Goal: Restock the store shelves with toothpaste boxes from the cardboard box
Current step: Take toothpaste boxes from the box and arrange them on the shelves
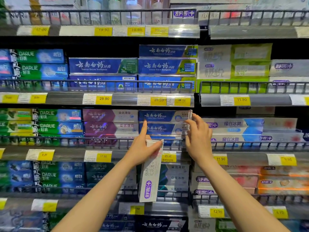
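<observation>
My left hand (143,148) grips a white toothpaste box with a purple logo (150,174), which hangs upright in front of the shelf rail. Its index finger points up and touches the stacked blue toothpaste boxes (160,122) on the middle shelf. My right hand (198,138) holds the right end of that blue stack, thumb and fingers around the top box's end. The cardboard box is not in view.
Wire-railed shelves (100,141) full of toothpaste boxes fill the view: green Darlie boxes (50,121) at left, purple boxes (110,123) beside the blue stack, white and blue boxes (234,128) at right. Yellow price tags (103,156) line each shelf edge.
</observation>
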